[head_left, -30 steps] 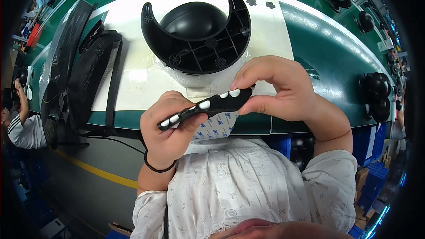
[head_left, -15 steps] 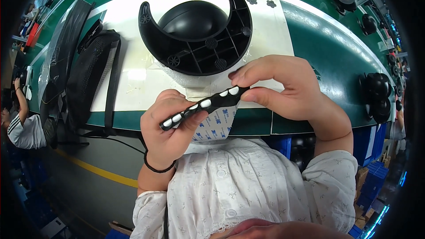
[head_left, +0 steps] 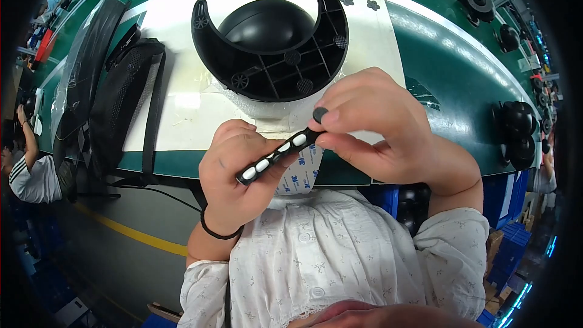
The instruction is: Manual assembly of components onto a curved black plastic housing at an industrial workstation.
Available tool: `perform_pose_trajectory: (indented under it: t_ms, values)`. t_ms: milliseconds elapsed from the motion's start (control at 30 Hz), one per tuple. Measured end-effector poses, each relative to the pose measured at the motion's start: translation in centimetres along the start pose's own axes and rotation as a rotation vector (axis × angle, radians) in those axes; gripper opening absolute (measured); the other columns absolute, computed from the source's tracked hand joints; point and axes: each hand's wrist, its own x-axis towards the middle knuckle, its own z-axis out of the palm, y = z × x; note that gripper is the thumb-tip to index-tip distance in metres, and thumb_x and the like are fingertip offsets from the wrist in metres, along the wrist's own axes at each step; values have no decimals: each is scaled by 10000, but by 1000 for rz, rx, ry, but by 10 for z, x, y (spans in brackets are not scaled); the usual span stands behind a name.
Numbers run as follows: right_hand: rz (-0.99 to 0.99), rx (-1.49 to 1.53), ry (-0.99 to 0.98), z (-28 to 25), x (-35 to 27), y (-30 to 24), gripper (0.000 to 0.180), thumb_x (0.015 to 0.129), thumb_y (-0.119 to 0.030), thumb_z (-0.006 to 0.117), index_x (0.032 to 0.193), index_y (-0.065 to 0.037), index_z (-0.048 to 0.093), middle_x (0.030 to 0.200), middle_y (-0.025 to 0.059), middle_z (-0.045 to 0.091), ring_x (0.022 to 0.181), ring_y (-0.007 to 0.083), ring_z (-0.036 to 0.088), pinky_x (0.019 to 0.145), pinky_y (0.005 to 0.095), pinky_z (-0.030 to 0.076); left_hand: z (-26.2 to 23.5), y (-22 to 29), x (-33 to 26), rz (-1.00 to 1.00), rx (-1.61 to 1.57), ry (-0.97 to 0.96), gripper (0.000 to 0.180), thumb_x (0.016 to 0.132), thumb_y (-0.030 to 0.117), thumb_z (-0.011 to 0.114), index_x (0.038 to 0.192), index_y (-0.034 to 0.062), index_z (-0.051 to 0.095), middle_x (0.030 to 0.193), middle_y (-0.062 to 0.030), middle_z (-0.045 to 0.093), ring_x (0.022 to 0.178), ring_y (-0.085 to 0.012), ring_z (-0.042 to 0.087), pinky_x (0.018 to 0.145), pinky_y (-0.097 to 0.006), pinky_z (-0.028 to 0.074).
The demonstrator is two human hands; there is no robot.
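Note:
Between the bent fingers and thumb of my left hand (head_left: 234,170) is a narrow black strip with white oval spots (head_left: 264,164), held at a slant. A backing sheet with blue print (head_left: 303,173) hangs just below it, partly hidden by my hand. My right hand (head_left: 382,121) pinches a small round dark pad (head_left: 320,115) at the strip's far end; I cannot tell whether the two still touch. Beyond my hands a black crescent-shaped plastic base (head_left: 273,73) rests with its ribbed side up. Dark textured discs sit in some of its round spots; others show bare spokes.
A black domed part (head_left: 267,24) lies within the crescent. Two flower-shaped dark pieces (head_left: 360,3) lie on the white board (head_left: 182,115). At left are a black mesh bag (head_left: 124,85) and a plastic-wrapped black item (head_left: 91,54). Black round parts (head_left: 516,133) stand at the right.
The round dark pad now shows in my right fingertips, raised at the strip's end. My right hand has turned slightly, and the strip in my left hand has tilted more steeply.

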Motion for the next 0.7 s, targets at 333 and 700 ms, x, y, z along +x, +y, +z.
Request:
perform_pose_trajectory:
  t_ms: [333,700]
  values:
    - [-245,156,159,13,-2,-1,368,697,8,621,990,-144,458,987,83,549,751,248,587,559,298,374,4,1,0,-36,-1,25,233,597,-13,701,790,55,589,658,-38,605,558,-174,531,747,-349,406]
    - [-246,137,-221,12,-2,-19,418,681,-123,649,1056,-159,466,944,110,515,704,227,555,492,284,343,9,0,-2,-115,-22,-41,173,603,23,688,743,64,595,568,-30,531,536,-189,512,744,-332,413]
